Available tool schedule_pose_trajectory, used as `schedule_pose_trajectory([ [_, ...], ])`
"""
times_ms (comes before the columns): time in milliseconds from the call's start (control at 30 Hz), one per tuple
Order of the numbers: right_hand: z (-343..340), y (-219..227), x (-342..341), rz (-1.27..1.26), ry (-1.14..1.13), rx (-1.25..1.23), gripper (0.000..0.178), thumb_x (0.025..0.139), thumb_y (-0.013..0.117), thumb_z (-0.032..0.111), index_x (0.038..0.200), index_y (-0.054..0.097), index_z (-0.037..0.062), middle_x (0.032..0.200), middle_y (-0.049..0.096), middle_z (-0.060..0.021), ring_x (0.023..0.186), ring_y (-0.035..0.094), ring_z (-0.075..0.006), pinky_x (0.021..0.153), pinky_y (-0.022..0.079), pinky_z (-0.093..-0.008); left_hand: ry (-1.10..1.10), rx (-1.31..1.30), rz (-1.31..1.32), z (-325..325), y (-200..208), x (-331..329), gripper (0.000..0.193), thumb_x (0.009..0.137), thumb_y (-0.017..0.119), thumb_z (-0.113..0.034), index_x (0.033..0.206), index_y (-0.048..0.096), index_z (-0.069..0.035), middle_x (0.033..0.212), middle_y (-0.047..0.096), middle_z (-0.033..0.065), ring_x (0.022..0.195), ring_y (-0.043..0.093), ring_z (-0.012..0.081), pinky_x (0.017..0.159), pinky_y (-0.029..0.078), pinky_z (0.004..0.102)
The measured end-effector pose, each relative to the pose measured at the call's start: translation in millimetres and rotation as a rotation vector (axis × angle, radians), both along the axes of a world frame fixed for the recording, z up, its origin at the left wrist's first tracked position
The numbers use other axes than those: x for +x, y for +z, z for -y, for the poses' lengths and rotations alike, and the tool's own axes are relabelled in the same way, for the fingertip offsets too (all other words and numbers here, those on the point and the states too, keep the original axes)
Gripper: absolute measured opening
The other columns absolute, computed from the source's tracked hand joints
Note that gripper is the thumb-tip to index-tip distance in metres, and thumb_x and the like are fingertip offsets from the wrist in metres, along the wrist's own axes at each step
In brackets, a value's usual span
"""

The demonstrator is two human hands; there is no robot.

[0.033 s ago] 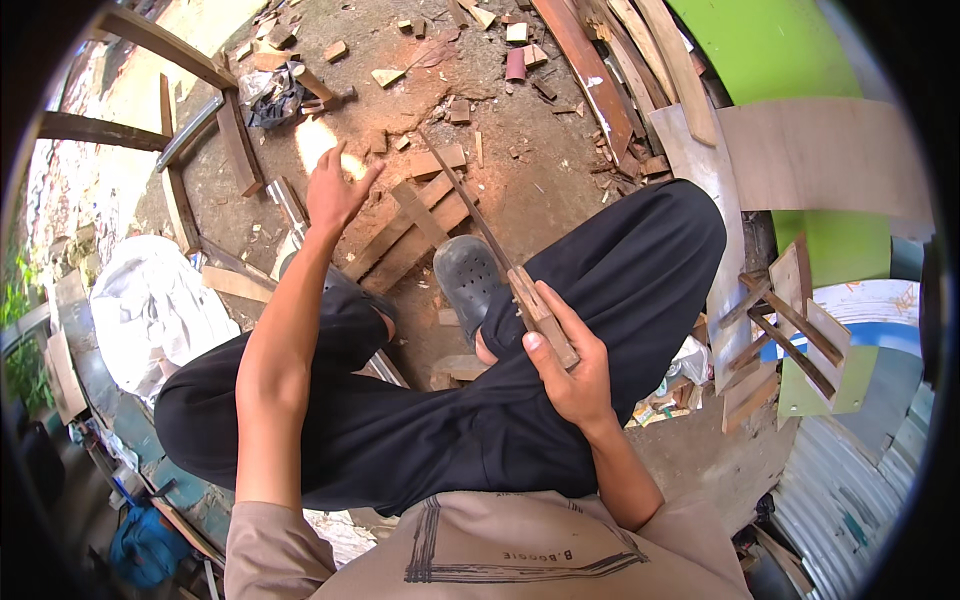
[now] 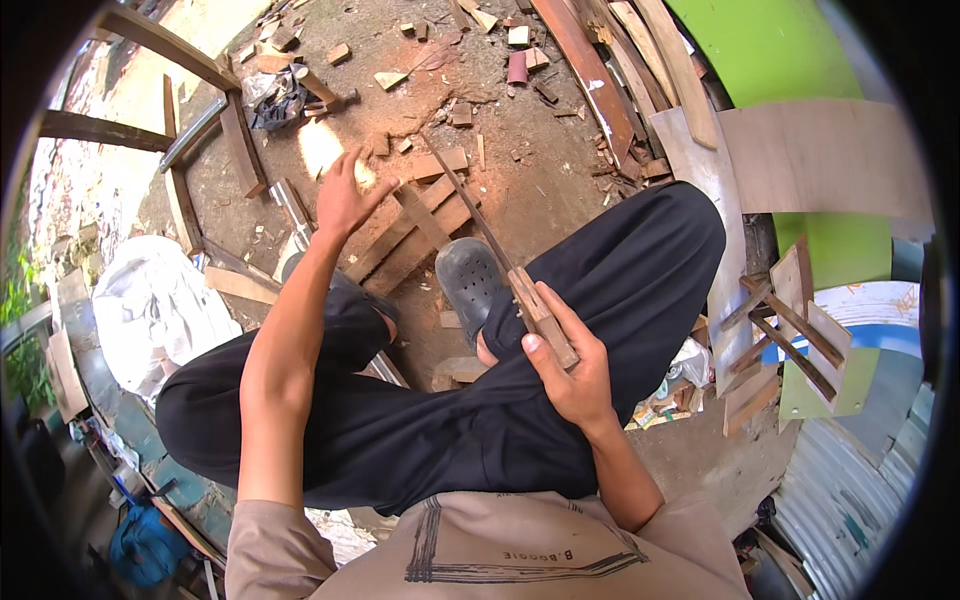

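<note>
The right hand (image 2: 568,372) grips a tool (image 2: 522,292). The spread left hand (image 2: 345,203), boards (image 2: 411,257) and a shoe (image 2: 468,280) are left of it.

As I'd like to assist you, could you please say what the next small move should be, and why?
I would probably lower the left hand onto the short board lying across the longer boards, to steady it: that hand is open and empty, near the short board's end in this view, while the right hand holds the wooden-handled blade.
</note>
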State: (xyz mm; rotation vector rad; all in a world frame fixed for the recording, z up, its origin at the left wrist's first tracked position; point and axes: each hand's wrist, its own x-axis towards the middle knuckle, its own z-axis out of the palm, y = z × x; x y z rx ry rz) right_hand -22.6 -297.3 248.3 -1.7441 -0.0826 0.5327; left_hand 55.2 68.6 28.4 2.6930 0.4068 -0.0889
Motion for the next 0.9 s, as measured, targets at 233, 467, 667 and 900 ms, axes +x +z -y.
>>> schedule_pose_trajectory([
  [233, 3, 3, -4, 0.187, 0.135, -0.053, 0.057, 0.094, 0.066, 0.005, 0.147, 0.048, -0.0061, 0.118, 0.073, -0.0217, 0.107, 0.073, -0.0227, 0.093, 0.053, -0.0299, -0.037, -0.17, -0.096, 31, -21, -23, 0.073, 0.099, 0.05, -0.064, 0.148, 0.052, -0.01, 0.146, 0.054, 0.023, 0.136, 0.051, 0.0401, 0.111, 0.042, 0.0497],
  [467, 12, 36, -26, 0.121, 0.099, -0.126, 0.05, 0.094, 0.066, 0.005, 0.14, 0.054, -0.0104, 0.117, 0.074, -0.0225, 0.108, 0.073, -0.0256, 0.093, 0.054, -0.0298, 0.434, -0.387, 0.151, 38, -20, -19, 0.053, 0.103, 0.052, -0.049, 0.126, 0.07, -0.006, 0.118, 0.071, 0.0233, 0.115, 0.066, 0.0384, 0.101, 0.049, 0.0441],
  [667, 29, 35, -38, 0.166, 0.109, -0.138, 0.046, 0.092, 0.067, 0.007, 0.136, 0.06, -0.0063, 0.114, 0.073, -0.0254, 0.098, 0.076, -0.0276, 0.082, 0.057, -0.0295, 0.28, -0.381, 0.086, 61, -14, -19, 0.04, 0.095, 0.067, -0.044, 0.123, 0.074, -0.015, 0.12, 0.072, 0.0188, 0.109, 0.07, 0.0332, 0.094, 0.054, 0.0415],
  [900, 24, 25, -42, 0.147, 0.091, -0.116, 0.044, 0.092, 0.066, 0.006, 0.134, 0.061, -0.0069, 0.116, 0.072, -0.0265, 0.105, 0.074, -0.029, 0.088, 0.056, -0.0309, 0.415, -0.5, 0.12, 38, -50, -21, 0.042, 0.1, 0.06, -0.042, 0.118, 0.075, -0.007, 0.104, 0.076, 0.0191, 0.1, 0.073, 0.033, 0.089, 0.054, 0.0413],
])
